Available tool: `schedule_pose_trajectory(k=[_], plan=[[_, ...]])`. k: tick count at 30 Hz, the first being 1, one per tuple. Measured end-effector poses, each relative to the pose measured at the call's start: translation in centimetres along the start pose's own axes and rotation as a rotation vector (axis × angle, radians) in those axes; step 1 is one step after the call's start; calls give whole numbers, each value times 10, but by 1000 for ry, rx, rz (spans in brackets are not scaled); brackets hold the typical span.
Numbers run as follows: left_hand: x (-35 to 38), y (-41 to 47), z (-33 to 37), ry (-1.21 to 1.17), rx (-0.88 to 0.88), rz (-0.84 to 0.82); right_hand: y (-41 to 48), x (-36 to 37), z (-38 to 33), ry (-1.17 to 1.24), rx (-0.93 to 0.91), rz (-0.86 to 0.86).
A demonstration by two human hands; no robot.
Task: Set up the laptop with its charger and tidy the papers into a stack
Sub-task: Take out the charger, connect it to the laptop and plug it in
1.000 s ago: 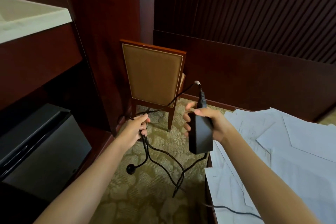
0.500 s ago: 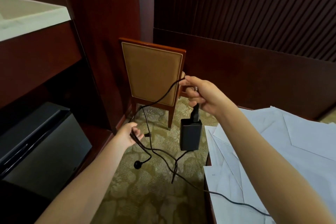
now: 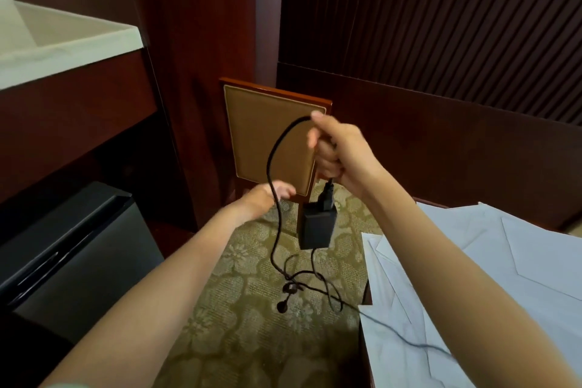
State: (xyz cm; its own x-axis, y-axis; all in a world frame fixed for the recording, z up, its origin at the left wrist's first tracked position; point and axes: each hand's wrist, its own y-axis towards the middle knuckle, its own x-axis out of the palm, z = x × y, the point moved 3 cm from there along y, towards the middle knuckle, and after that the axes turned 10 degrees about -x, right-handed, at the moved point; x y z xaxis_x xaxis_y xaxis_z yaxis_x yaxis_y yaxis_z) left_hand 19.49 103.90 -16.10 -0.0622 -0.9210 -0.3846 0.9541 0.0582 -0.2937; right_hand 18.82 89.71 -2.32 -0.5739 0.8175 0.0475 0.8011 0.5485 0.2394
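Ledge: white slab (image 3: pixel 72 44) at upper left, set over dark red wood.
Cabinet: dark grey box (image 3: pixel 78 249) low on the left, beneath the ledge.
Left hand: (image 3: pixel 264 200) reaches forward at chair-seat height. The cable crosses right at its fingers (image 3: pixel 283 190). The hand is blurred, so I cannot tell whether it pinches the cord or only touches it.
Charger cable: black cord (image 3: pixel 271 154) arches out of the top of the right fist, drops past the left hand and tangles above the carpet (image 3: pixel 252 340), ending in a small round plug (image 3: pixel 281 306).
Chair: tan padded back in a red-brown frame (image 3: pixel 267 135), behind both hands.
Charger brick: black block (image 3: pixel 316 227) hanging upright in the air, just below the right fist, between the two hands.
Right hand: (image 3: pixel 343 157) raised, fingers (image 3: pixel 327 164) curled tight round the cord just above the plug that enters the brick.
Papers: white sheets (image 3: pixel 504 261) spread loose and overlapping on the worktop (image 3: pixel 366 293) at right; a thin cord trails across their near corner.
Writing: print on the sheets too faint to read; the brick's face too dark to show any label.
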Motion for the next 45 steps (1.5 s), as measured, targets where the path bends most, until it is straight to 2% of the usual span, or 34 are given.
schedule_pose_trajectory(k=[2,4,6,10,12,14,18,20,25,28,30,31,32,34,36,39,42,45], plan=[[14,-12,-13,91,-127,-212,2,-12,-6,151,-56,131],[24,-22,-31,248,-194,-278,4,-23,-14,195,-94,176],[29,-30,-44,242,-263,-310,6,-29,-20,104,-103,158],[20,-26,-26,149,-297,-206,5,-35,-20,57,-88,144],[15,-21,-7,58,-269,-102,6,-38,-16,86,-86,157],[8,-16,14,-134,-232,-9,7,-41,-6,21,-48,167],[-14,-23,71,-486,21,37,6,-43,22,-275,22,179],[-25,-32,97,-643,103,63,5,-43,31,-320,109,163],[-31,-52,126,-877,254,-4,6,-44,51,-632,277,-14],[-30,-55,117,-1007,277,-15,6,-42,62,-741,256,123],[-22,-49,95,-882,195,51,7,-39,59,-750,176,180],[-13,-44,78,-719,108,60,8,-37,54,-733,132,188],[-1,-39,59,-498,14,24,9,-34,48,-707,95,181],[31,-35,20,-38,-164,-158,13,-26,34,-636,25,151],[57,-29,-8,217,-200,-249,15,-20,21,-538,-36,163],[68,-28,-6,256,-106,-215,15,-18,7,-319,-77,184],[57,-29,7,313,-69,-153,16,-24,1,-248,-128,200],[53,-33,17,266,-30,-149,18,-25,0,-63,-150,241]])
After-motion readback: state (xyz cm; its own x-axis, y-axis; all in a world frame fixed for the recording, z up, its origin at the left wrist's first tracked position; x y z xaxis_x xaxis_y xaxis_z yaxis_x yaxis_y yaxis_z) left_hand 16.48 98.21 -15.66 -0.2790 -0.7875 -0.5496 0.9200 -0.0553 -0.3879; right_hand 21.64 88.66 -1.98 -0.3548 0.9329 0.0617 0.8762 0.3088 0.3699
